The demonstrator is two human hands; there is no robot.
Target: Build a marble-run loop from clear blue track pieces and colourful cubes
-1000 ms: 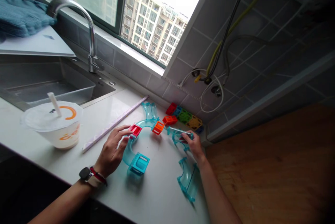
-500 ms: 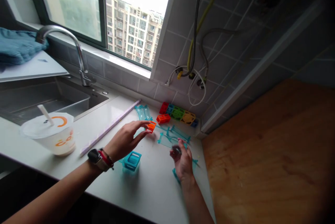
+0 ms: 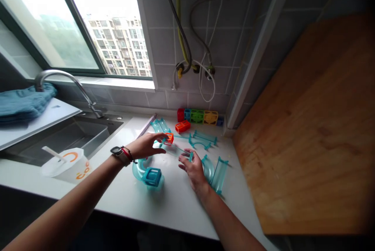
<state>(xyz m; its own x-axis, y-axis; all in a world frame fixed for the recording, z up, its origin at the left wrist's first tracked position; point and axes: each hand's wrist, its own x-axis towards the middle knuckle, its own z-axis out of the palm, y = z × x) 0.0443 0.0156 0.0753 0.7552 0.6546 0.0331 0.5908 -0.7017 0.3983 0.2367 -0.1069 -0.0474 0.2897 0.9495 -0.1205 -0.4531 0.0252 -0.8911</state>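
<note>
Teal track piece [image 3: 175, 150], a clear straight channel, lies flat on the white counter [image 3: 175, 204] between the two hands, so it can be steadied from both ends. The left hand [image 3: 148, 145] pinches the orange connector block [image 3: 169, 138] at its far end, thumb and fingers closed around it. The right hand [image 3: 191, 167] rests at the near end with fingers loosely spread, tips touching the channel; I cannot tell whether it truly grips it.

Just beside the left wrist a curved teal track [image 3: 137, 169] ends in a teal square block [image 3: 151, 176], standing on the counter. To the right lie more curved pieces [image 3: 215, 171], and behind them another [image 3: 202, 140]. A second orange block [image 3: 183, 126] sits near a row of coloured blocks [image 3: 199, 116] lined up against the tiled wall, out of the way.

Left of all this, a lidded cup [image 3: 66, 167] with a straw bears orange lettering, too partial to read. The sink [image 3: 73, 137] and tap [image 3: 58, 77] lie beyond.
</note>
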